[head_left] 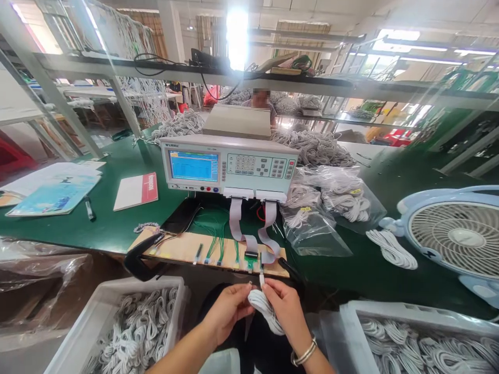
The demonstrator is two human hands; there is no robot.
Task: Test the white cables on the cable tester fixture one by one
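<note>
My left hand and my right hand together hold a coiled white cable low in the middle of the view, fingers pinched on it. One cable plug points up toward the wooden test board with green wires and sockets. Two grey ribbon cables run from the board up to a grey cable tester with a blue screen. A bracelet sits on my right wrist.
White bins of coiled cables stand at the lower left and lower right. Bagged cables, a loose coil and a light-blue fan lie to the right. Papers, a pen and a booklet lie left. A person sits behind the tester.
</note>
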